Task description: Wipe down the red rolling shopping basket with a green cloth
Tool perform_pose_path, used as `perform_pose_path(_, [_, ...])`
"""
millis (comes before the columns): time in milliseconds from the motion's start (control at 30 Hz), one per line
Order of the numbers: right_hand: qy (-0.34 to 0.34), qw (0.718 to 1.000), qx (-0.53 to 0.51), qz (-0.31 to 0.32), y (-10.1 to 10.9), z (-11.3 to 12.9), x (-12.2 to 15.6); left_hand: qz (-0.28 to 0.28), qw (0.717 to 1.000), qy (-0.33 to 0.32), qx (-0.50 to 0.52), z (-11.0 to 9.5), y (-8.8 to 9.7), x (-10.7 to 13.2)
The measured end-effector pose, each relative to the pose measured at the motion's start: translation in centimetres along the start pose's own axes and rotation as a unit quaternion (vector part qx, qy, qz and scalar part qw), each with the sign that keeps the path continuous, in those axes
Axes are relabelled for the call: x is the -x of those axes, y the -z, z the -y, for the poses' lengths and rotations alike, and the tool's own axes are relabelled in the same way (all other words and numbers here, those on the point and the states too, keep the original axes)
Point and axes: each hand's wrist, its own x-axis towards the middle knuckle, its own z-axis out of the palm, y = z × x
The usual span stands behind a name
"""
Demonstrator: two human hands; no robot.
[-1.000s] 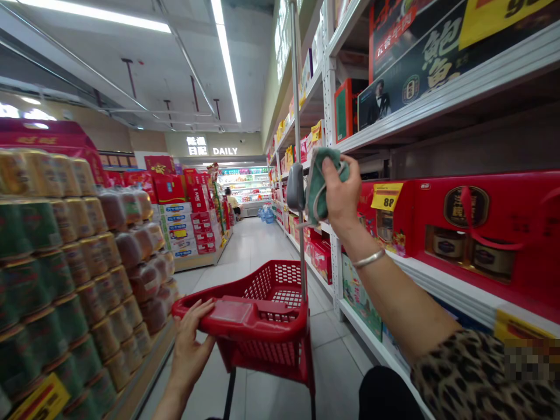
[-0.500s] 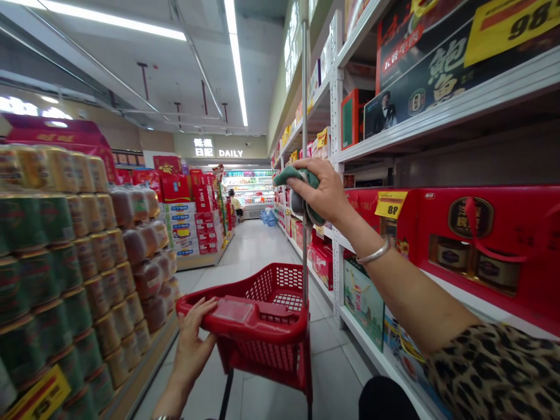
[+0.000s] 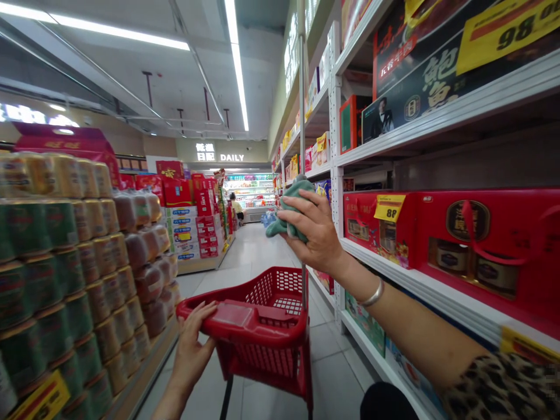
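In a supermarket aisle (image 3: 249,256): the tiled floor runs ahead to 12 o'clock, toward a refrigerated case (image 3: 249,192)
Right hand (image 3: 317,233): raised at 1 o'clock, clenched on a green cloth (image 3: 293,211), a silver bangle (image 3: 373,294) on the wrist and a leopard-print sleeve (image 3: 494,388) at 4 o'clock
Green cloth: bunched in the palm under spread fingers, one loose corner trailing toward 9 o'clock; it hides a stretch of a thin steel pole (image 3: 301,116), though whether it presses on the pole cannot be told
Left hand (image 3: 192,344): low at 7 o'clock, curled over the handle of a red shopping cart (image 3: 236,315)
Handling: wide fingers seem to give the cloth broad, even contact, and the left hand's hold appears to steady the cart
Shelving: red gift boxes (image 3: 481,245) on white shelves (image 3: 437,286) at 3 o'clock, stacked canned drinks (image 3: 44,268) at 9 o'clock
Further off: another person (image 3: 235,205) near 12 o'clock, hands too small to make out
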Motion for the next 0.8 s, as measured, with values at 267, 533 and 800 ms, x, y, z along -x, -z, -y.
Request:
perform_pose_path(267, [0.060, 0.998, 0.012, 0.009, 0.1, -0.9, 4.0, 0.012, 1.000, -0.017, 0.001, 0.4, 0.1, 0.0])
perform_pose_path(533, [-0.238, 0.954, -0.077, -0.164, 1.4, -6.0, 2.3, 0.007, 1.000, -0.025, -0.005, 0.6, -0.1, 0.1])
perform_pose_path(800, [-0.436, 0.807, -0.303, -0.258, -3.6, -10.7, -5.1, -0.004, 1.000, -0.023, -0.013, 0.5, -0.2, 0.1])
